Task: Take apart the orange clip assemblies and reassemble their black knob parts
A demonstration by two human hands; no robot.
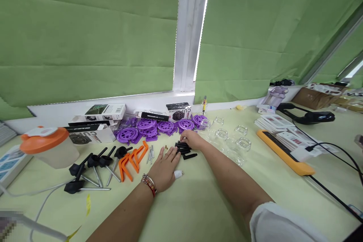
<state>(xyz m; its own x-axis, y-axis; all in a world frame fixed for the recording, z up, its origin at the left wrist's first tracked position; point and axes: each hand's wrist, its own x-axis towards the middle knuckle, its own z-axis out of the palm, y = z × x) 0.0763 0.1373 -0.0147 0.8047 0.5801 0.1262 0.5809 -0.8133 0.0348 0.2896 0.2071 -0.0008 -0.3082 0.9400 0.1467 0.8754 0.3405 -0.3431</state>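
Observation:
My left hand [166,168] lies flat on the pale green table, fingers stretched out, its fingertips beside a small pile of black rod-like parts [189,156]. The thumb has a white wrap. At the far side of that pile my right hand [192,140] bends its fingers down onto the black pieces; what its fingertips hold is hidden. Left of my left hand are several metal screws [150,155] and orange angled brackets [136,159]. Tiny brass-coloured pieces [166,147] lie just beyond its fingers. Purple round plastic parts [166,126] are heaped behind both hands.
Black knobs with metal rods [74,186] and an orange-lidded container [56,151] are on the left. Clear plastic cups [229,141] stand right of my right arm. Farther right are a yellow-edged power strip [283,153] and cables. Printed boxes [104,112] line the back.

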